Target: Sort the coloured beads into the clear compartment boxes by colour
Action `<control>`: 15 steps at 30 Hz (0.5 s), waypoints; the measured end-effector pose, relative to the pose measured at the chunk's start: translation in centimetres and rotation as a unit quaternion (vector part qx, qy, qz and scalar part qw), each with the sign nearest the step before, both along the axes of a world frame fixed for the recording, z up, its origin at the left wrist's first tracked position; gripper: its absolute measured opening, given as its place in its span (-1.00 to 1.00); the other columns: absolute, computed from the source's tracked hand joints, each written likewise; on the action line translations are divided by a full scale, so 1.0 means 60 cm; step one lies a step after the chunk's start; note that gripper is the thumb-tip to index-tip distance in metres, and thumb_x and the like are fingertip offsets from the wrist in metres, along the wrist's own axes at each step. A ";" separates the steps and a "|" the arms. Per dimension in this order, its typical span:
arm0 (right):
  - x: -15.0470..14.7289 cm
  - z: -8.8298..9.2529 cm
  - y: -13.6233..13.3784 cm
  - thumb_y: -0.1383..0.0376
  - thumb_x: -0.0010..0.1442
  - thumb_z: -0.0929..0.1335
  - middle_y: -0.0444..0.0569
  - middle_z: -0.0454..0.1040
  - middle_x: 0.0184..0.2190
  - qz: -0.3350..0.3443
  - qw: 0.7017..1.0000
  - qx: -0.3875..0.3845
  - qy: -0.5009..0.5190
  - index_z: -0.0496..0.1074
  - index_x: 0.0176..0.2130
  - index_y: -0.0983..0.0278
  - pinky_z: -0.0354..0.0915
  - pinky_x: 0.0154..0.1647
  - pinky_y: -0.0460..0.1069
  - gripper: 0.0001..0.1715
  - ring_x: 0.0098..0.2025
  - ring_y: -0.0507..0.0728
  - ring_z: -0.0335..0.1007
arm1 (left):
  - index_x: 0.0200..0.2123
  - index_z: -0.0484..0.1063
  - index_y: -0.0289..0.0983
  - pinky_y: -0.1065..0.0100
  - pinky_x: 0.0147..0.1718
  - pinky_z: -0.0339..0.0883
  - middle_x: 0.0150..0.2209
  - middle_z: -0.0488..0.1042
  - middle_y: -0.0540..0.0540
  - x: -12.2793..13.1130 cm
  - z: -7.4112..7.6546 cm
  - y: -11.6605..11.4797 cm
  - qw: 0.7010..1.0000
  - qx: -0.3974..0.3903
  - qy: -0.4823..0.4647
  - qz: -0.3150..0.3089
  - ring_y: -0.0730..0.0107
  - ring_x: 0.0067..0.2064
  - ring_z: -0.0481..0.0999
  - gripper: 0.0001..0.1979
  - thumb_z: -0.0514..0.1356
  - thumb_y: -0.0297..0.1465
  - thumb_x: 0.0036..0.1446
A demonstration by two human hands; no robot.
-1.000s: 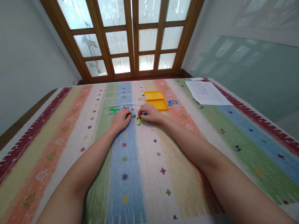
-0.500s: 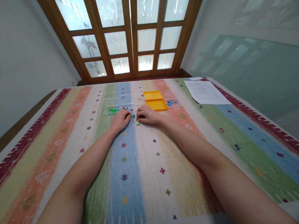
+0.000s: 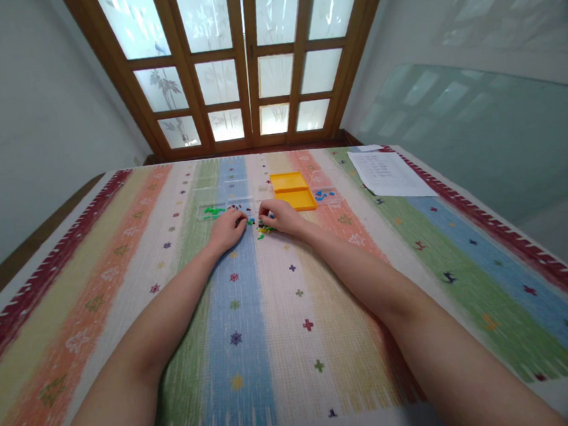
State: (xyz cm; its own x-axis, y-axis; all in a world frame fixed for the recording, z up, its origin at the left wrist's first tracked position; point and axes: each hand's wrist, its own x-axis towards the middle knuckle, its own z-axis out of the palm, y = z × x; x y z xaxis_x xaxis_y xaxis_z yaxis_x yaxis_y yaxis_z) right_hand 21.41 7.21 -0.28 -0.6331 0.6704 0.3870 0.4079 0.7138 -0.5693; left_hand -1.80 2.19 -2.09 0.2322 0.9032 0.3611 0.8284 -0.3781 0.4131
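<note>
A loose heap of small coloured pieces (image 3: 264,229), yellow, green and dark, lies on the tablecloth between my two hands. Over its right side, my right hand (image 3: 283,217) is closed with thumb and fingertips together; whatever is in them is too small to make out. My left hand (image 3: 228,230) rests just left of the heap with its fingers curled in, and its fingertips are close to a few blue and green bits (image 3: 251,222). Whether those fingers hold a piece is hidden.
Behind my left hand stand clear boxes, one with green pieces (image 3: 213,211), one with dark red pieces (image 3: 247,209). An open yellow box (image 3: 288,182) and a clear box with blue pieces (image 3: 324,195) are behind my right hand. A printed sheet (image 3: 385,173) lies far right.
My right hand has lifted or shifted slightly, so more of the heap with yellow pieces shows beneath it. My left hand stays about where it was.
</note>
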 end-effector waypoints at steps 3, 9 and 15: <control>0.001 -0.009 0.015 0.32 0.18 0.35 -0.14 0.46 -0.40 -0.054 0.994 -0.039 0.092 0.41 -0.29 0.22 0.19 -0.27 -0.04 -0.97 -0.35 0.10 0.32 | -0.19 0.55 -0.20 0.22 -0.13 0.35 -0.19 0.51 -0.11 0.001 0.002 -0.001 1.000 0.002 0.004 0.001 0.20 -0.14 0.49 -0.80 0.12 -0.32 0.37; 0.009 -0.032 0.054 0.32 0.19 0.29 -0.10 0.52 -0.32 -0.109 0.975 -0.057 0.185 0.48 -0.26 0.22 0.28 -0.20 -0.01 -0.83 -0.28 0.13 0.40 | -0.17 0.57 -0.21 0.20 -0.10 0.37 -0.16 0.51 -0.14 0.008 0.016 -0.011 0.999 0.007 0.027 -0.032 0.19 -0.11 0.50 -0.77 0.10 -0.32 0.39; 0.014 -0.045 0.066 0.32 0.25 0.31 0.01 0.63 -0.12 -0.152 0.972 -0.050 0.174 0.60 -0.12 0.24 0.40 0.05 0.10 -0.72 -0.08 0.20 0.52 | -0.09 0.58 -0.19 0.22 -0.07 0.37 -0.09 0.50 -0.14 0.016 0.025 -0.022 0.991 0.001 0.059 -0.124 0.22 -0.08 0.51 -0.76 0.10 -0.33 0.40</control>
